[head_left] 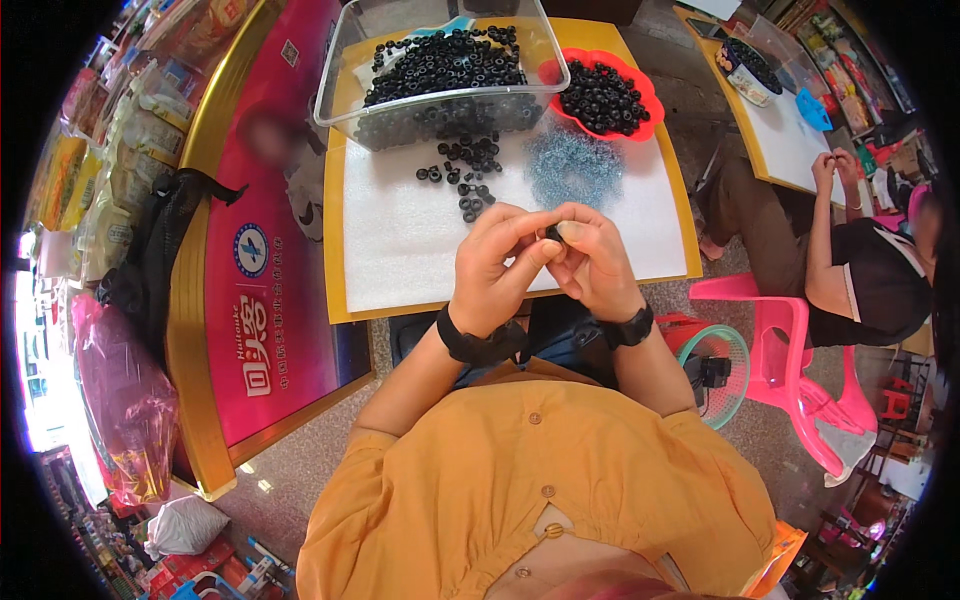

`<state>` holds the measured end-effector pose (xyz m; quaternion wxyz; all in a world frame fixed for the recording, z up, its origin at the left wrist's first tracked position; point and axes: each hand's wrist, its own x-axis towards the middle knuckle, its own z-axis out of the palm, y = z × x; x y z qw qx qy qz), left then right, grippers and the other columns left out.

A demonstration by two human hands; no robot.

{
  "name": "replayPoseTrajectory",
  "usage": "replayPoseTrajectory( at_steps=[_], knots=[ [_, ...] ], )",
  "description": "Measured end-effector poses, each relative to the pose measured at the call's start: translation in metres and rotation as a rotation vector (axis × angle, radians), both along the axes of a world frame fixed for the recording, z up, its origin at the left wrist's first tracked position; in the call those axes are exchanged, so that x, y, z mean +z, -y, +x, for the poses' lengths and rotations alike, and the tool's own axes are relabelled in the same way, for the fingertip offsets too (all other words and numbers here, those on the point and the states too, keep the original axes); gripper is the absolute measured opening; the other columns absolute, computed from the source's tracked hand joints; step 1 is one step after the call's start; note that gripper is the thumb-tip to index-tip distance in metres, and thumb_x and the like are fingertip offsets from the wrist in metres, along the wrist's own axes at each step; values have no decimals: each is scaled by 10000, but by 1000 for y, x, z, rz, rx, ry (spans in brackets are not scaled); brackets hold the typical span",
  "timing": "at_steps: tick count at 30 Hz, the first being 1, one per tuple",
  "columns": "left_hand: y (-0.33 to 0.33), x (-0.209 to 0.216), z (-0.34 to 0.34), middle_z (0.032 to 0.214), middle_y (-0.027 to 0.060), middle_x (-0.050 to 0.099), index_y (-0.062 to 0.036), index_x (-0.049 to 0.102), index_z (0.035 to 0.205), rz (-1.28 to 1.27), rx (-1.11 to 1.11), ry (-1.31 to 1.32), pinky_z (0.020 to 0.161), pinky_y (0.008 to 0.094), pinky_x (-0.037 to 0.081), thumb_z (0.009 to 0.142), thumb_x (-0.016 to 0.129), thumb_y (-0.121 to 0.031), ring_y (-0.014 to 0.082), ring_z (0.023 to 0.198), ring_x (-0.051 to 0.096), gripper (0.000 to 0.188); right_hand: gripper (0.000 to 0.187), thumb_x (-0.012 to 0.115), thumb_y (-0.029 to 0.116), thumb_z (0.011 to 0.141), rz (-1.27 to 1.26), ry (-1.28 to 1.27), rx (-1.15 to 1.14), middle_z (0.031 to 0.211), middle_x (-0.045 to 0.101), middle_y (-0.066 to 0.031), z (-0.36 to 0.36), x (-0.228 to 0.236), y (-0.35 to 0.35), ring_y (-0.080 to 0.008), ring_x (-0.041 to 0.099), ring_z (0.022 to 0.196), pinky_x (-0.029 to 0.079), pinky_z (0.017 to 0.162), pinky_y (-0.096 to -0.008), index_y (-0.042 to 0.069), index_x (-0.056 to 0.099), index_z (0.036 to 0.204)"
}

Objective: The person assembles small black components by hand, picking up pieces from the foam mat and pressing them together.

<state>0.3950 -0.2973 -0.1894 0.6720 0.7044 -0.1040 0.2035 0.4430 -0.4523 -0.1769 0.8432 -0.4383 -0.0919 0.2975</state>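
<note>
My left hand (492,268) and my right hand (597,268) meet over the near edge of the table, fingertips pinched together. Between them sits a small black round piece (553,233), partly covered by the fingers. Just beyond my left hand, several loose black ring-shaped pieces (472,190) lie scattered on the white foam sheet (385,240). Past my right hand spreads a heap of tiny clear-blue pieces (573,165), too small to make out in detail. A dark band circles each of my wrists.
A clear plastic bin (340,110) of black pieces stands at the table's back, beside a red scalloped bowl (652,100) of more. A pink sign board (270,330) borders the left. At right are a pink chair (775,330), a green basket (740,385) and another person (870,290) seated at another table.
</note>
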Motion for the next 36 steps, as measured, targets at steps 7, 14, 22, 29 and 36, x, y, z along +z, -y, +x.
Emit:
replayPoseTrajectory(
  at_steps=[7, 14, 22, 29, 36],
  knots=[
    [-33, -10, 22, 960, 40, 619, -9, 709, 1045, 228, 11, -185, 691, 228, 491, 904, 696, -113, 100, 800, 607, 175, 270, 722, 168, 874, -648, 490, -479, 779, 617, -5, 109, -20, 42, -63, 545, 600, 421, 517, -207, 12, 619, 1069],
    [-43, -17, 30, 931, 61, 639, 0, 710, 1031, 268, -10, -273, 718, 250, 500, 899, 691, -118, 131, 798, 626, 179, 425, 761, 233, 785, -1359, 879, -326, 996, 719, -132, 212, -29, 64, -252, 693, 914, 540, 827, -361, 36, 685, 1154],
    [-57, -34, 33, 909, 87, 675, -21, 725, 1027, 455, 16, -314, 698, 272, 502, 890, 682, -149, 165, 797, 641, 193, 329, 705, 229, 816, -1368, 1243, -581, 922, 689, -147, 222, -21, 42, -316, 663, 879, 525, 819, -410, 39, 696, 1084],
    [-76, -33, 40, 896, 94, 686, -11, 731, 1007, 361, 131, -328, 698, 269, 501, 900, 678, -133, 159, 778, 636, 171, 101, 636, 127, 841, -1015, 1369, -192, 876, 662, -137, 125, -25, -14, -326, 644, 844, 527, 747, -404, 40, 676, 871],
    [-86, -20, 36, 889, 77, 678, -21, 734, 1007, 340, 199, -263, 701, 267, 500, 905, 677, -125, 144, 771, 627, 157, 165, 645, 102, 806, -1100, 1379, 284, 899, 665, -140, 89, -31, -41, -322, 650, 879, 519, 770, -413, 25, 691, 944]
  ],
)
